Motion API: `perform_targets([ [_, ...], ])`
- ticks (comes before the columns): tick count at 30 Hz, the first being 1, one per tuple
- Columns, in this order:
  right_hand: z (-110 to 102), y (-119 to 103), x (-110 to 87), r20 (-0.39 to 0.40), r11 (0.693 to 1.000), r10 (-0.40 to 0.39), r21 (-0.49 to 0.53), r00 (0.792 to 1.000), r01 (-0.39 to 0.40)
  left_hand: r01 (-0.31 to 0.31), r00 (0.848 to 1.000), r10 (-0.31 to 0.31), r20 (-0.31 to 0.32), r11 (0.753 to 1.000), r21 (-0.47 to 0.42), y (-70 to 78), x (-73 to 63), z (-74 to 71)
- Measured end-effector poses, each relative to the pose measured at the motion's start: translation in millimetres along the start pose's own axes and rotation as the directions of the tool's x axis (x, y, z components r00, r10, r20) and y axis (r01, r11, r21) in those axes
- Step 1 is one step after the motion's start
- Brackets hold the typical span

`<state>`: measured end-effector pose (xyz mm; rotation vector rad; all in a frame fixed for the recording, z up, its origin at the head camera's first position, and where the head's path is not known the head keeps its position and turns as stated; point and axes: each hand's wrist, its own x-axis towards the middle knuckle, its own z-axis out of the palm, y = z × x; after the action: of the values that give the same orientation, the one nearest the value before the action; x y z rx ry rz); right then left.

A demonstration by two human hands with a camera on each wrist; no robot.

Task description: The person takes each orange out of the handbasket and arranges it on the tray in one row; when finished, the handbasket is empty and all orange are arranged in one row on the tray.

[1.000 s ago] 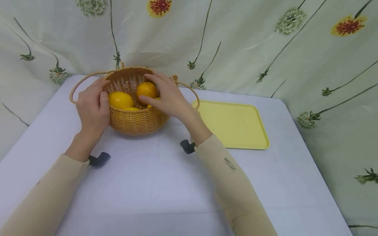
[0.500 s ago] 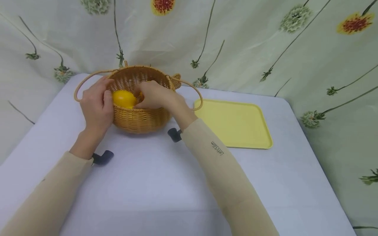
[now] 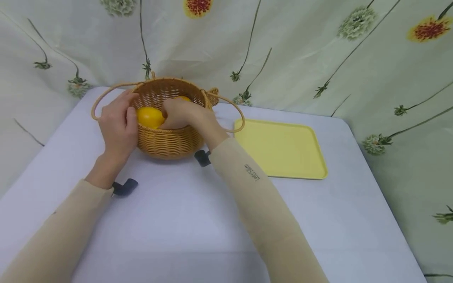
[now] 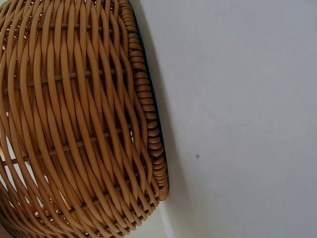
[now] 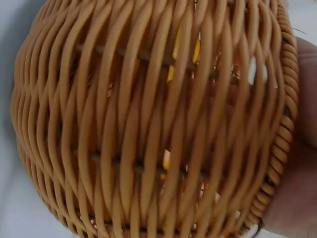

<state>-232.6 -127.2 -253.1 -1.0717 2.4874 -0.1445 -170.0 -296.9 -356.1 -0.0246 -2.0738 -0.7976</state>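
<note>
A round woven wicker basket (image 3: 170, 145) stands at the back left of the table, with two loop handles out to its sides. My left hand (image 3: 118, 124) grips its left rim. Inside, a yellow lemon-like fruit (image 3: 150, 117) lies at the left, and part of an orange fruit (image 3: 183, 98) shows at the back. My right hand (image 3: 178, 114) reaches down into the basket over the front rim, beside the yellow fruit. Its fingertips are hidden, and I cannot tell what they hold. The right wrist view shows the basket's weave (image 5: 148, 119) close up, with yellow bits through the gaps.
A flat yellow tray (image 3: 279, 149) lies right of the basket on the white-covered table (image 3: 170, 220). Behind the table hangs a flowered curtain (image 3: 290, 70). A dark wrist camera (image 3: 125, 187) juts from the left wrist.
My right hand has gone from the basket's right rim down inside it, moving left toward the yellow fruit. The left hand keeps its grip on the rim. The view has shifted slightly.
</note>
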Motion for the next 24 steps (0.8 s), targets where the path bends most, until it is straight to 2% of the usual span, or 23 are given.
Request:
perform_targets([
  [5,4.4,-1.6,11.3,0.014,1.000,0.004,0.018,1.000,-0.005,0.007,1.000,-0.007,0.010,1.000,0.000,0.7,-0.3,1.1],
  [11,6.6,-4.3,18.8,0.058,0.998,0.048,0.034,0.997,-0.050,0.002,1.000,-0.002,0.000,1.000,0.002,0.7,-0.9,0.4],
  [18,5.1,-5.4,20.6,0.163,0.995,0.080,0.040,0.983,-0.088,-0.005,1.000,0.005,0.010,1.000,0.012,1.5,0.0,-0.8],
  [24,7.3,-2.6,20.8,0.164,0.992,0.079,0.082,0.983,-0.093,-0.005,1.000,0.005,-0.009,1.000,0.002,1.3,-0.9,1.2],
])
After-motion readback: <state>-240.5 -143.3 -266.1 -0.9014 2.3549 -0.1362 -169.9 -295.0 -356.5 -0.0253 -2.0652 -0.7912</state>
